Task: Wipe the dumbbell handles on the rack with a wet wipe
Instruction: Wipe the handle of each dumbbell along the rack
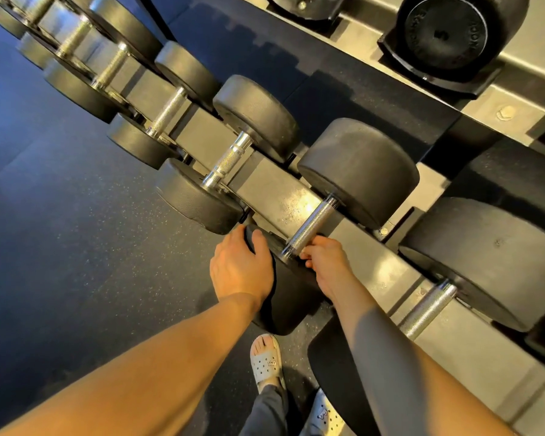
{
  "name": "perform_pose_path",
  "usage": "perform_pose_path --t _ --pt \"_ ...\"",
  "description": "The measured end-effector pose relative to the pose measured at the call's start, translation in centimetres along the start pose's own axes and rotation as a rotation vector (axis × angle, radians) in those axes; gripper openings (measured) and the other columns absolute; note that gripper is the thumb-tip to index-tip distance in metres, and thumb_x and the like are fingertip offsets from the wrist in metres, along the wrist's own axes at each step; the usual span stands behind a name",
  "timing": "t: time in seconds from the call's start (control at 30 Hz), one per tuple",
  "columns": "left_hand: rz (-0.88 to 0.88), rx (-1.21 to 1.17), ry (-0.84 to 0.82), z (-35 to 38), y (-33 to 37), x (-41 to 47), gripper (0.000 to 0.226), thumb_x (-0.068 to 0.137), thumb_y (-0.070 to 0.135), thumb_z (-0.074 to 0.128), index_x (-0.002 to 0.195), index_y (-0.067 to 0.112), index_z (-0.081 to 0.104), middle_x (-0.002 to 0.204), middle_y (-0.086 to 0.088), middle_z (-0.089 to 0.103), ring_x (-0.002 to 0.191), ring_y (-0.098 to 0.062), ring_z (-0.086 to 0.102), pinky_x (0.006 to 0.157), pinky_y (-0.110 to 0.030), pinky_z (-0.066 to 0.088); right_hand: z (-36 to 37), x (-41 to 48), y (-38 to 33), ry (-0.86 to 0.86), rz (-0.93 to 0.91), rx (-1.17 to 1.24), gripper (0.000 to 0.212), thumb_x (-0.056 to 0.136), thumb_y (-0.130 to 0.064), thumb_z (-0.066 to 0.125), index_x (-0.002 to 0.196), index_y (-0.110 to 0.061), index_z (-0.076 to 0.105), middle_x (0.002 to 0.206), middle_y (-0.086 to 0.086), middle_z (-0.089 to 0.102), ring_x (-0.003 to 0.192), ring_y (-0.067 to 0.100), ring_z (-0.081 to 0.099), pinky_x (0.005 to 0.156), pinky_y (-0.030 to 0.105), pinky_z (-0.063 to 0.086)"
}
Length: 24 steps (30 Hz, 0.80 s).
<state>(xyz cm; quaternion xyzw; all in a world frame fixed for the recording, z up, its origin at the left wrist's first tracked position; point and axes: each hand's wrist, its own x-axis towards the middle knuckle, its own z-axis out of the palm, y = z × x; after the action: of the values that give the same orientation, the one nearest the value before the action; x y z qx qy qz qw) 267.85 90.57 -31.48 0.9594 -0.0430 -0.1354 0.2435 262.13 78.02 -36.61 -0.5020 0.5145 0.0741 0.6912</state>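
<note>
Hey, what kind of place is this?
Most likely a gym's free-weight area: a row of black dumbbells with knurled steel handles sits on a tiered metal rack, above a dark speckled rubber floor.

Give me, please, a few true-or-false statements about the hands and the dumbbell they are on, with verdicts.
1. The left hand lies on the dumbbell's near head. True.
2. The right hand is at the far end of the knurled handle. False: it is at the near end.
3. A wet wipe lies spread along the handle. False: no wipe shows, and the metal is bare.
4. The person wears a pale perforated sandal. True.
</note>
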Motion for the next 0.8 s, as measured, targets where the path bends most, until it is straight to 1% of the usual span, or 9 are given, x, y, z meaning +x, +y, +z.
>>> perform_pose_path --t 0.13,0.23,0.3,0.37,0.43,0.53,0.6,0.7,0.8 --pt "0.006 -0.001 -0.004 -0.2 0.1 0.0 0.045 0.105 0.045 0.034 0.134 0.022 0.059 0.124 -0.003 0.068 0.115 -0.024 0.061 0.099 -0.043 0.048 -0.8 0.2 -0.2 -0.059 -0.010 -0.214 0.030 0.094 0.003 0.052 0.077 -0.013 0.071 0.072 0.007 0.061 0.069 0.016 0.051 0.066 0.028 0.040" --pt "0.015 -0.008 -0.014 0.0 -0.1 0.1 0.049 0.104 0.048 0.032 0.139 0.024 0.057 0.127 -0.002 0.068 0.116 -0.023 0.062 0.101 -0.045 0.051 -1.3 0.3 -0.8 -0.009 0.098 -0.167 0.020 0.089 0.004 0.059 0.078 -0.005 0.074 0.069 0.009 0.064 0.061 0.015 0.052 0.063 0.028 0.044" --pt "0.010 0.000 -0.017 0.1 -0.2 0.2 0.052 0.104 0.049 0.031 0.143 0.024 0.054 0.132 -0.002 0.066 0.121 -0.023 0.060 0.103 -0.047 0.050 -1.6 0.4 -0.8 0.052 0.194 0.093 0.018 0.084 0.013 0.057 0.091 0.007 0.072 0.080 0.015 0.067 0.065 0.019 0.057 0.061 0.027 0.048" --pt "0.010 0.002 -0.017 0.1 -0.2 0.2 0.052 0.105 0.048 0.032 0.145 0.023 0.052 0.136 -0.002 0.064 0.124 -0.023 0.059 0.105 -0.047 0.048 -1.8 0.0 -1.4 0.082 0.218 0.514 0.019 0.083 0.020 0.050 0.088 0.012 0.066 0.089 0.017 0.068 0.074 0.022 0.064 0.057 0.024 0.053" --pt "0.010 -0.004 -0.014 0.0 -0.2 0.1 0.051 0.105 0.047 0.033 0.145 0.023 0.053 0.136 -0.002 0.064 0.124 -0.022 0.059 0.106 -0.046 0.048 -1.8 -0.6 -2.5 0.169 0.162 0.852 0.014 0.090 0.014 0.056 0.087 0.005 0.065 0.081 0.012 0.070 0.074 0.019 0.071 0.062 0.024 0.057" --pt "0.014 0.003 -0.015 0.0 -0.2 0.2 0.050 0.105 0.046 0.034 0.144 0.022 0.054 0.134 -0.001 0.065 0.123 -0.022 0.060 0.105 -0.045 0.048 -0.7 -0.9 -4.3 0.304 0.016 1.028 0.009 0.090 0.001 0.070 0.099 -0.003 0.071 0.093 0.013 0.075 0.086 0.020 0.076 0.074 0.027 0.061" --pt "0.020 -0.008 -0.014 0.1 -0.3 0.2 0.051 0.105 0.048 0.033 0.144 0.023 0.054 0.133 -0.001 0.066 0.122 -0.022 0.060 0.105 -0.045 0.049 0.4 -0.7 -4.4 0.374 -0.108 0.919 0.016 0.088 0.000 0.073 0.103 -0.001 0.073 0.102 0.015 0.075 0.091 0.021 0.075 0.072 0.025 0.061" --pt "0.021 -0.004 -0.012 0.2 -0.3 0.3 0.060 0.100 0.054 0.027 0.144 0.023 0.054 0.133 -0.001 0.066 0.120 -0.022 0.062 0.103 -0.048 0.050 2.0 -1.2 -2.7 0.425 -0.395 0.244 0.003 0.090 -0.005 0.073 0.089 -0.003 0.071 0.085 0.007 0.072 0.076 0.013 0.069 0.065 0.007 0.049" --pt "0.020 0.003 -0.015 0.1 -0.3 0.2 0.061 0.099 0.054 0.026 0.143 0.022 0.055 0.132 -0.002 0.066 0.119 -0.023 0.062 0.102 -0.050 0.050 1.7 -1.5 -1.4 0.381 -0.485 -0.249 0.020 0.094 -0.017 0.071 0.078 -0.016 0.060 0.076 -0.004 0.060 0.066 0.001 0.054 0.056 0.001 0.039"
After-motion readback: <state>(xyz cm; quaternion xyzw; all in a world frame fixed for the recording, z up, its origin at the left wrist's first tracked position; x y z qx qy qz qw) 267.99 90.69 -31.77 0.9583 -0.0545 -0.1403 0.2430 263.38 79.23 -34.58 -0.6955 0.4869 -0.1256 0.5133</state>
